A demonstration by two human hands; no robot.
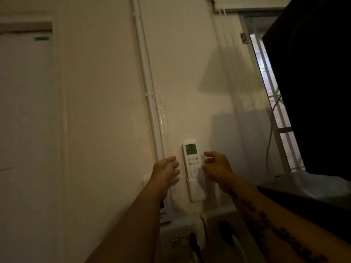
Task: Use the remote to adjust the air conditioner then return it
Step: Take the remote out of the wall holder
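Note:
A white remote (191,160) with a lit green display stands upright in a white wall holder (196,192). My right hand (215,168) is at the remote's right edge, fingers curled and apart, fingertips touching or nearly touching its side. My left hand (166,173) hovers just left of the remote, fingers loosely bent, holding nothing. The air conditioner (26,31) shows as a white unit with a small green light at the upper left.
A white pipe conduit (150,95) runs down the wall left of the remote. Wall sockets with black plugs (226,232) sit below the holder. A window with blinds cords (266,92) and a dark curtain (313,82) stand at the right.

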